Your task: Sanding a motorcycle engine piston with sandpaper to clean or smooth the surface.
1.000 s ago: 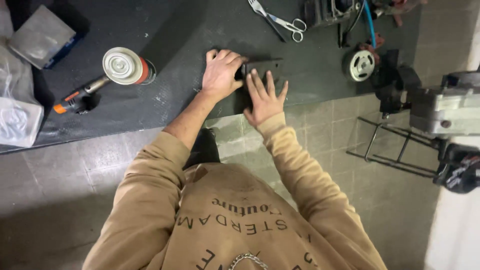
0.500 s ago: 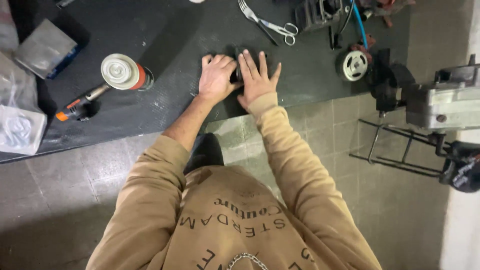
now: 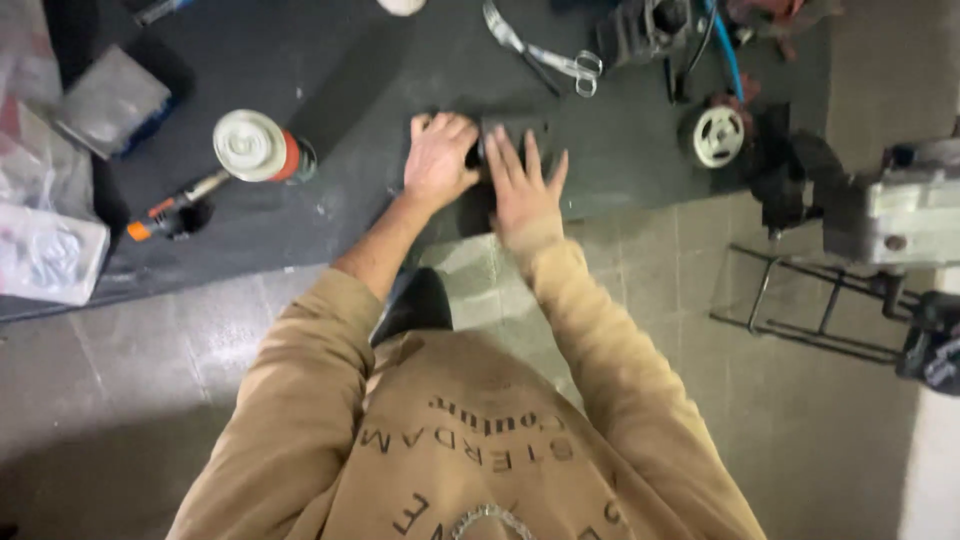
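We find the person crouched over a dark mat laid on a tiled floor, both hands set on a small flat black piece near the mat's front edge. The left hand rests on the piece's left end with fingers curled over it; we cannot tell whether that grip closes on the piece or merely presses it. The right hand lies flat and spread on top of it, fingers extended, holding nothing, only bearing down.

Scissors lie on the mat beyond the hands, apart from them. A white round spool sits to the right, beside dark equipment. To the left stands a white-capped cylinder with an orange band, and near it a tool with an orange tip. Clear plastic bags lie at the far left.

Risks, as we judge them: the piece sits close to the mat's edge, so uneven pressure from the two hands could slide it off onto the tiles. The crouched reach is long; a shift of weight could let the flat hand slip. The scissors lie within a forward reach, and a slipping hand could meet them.
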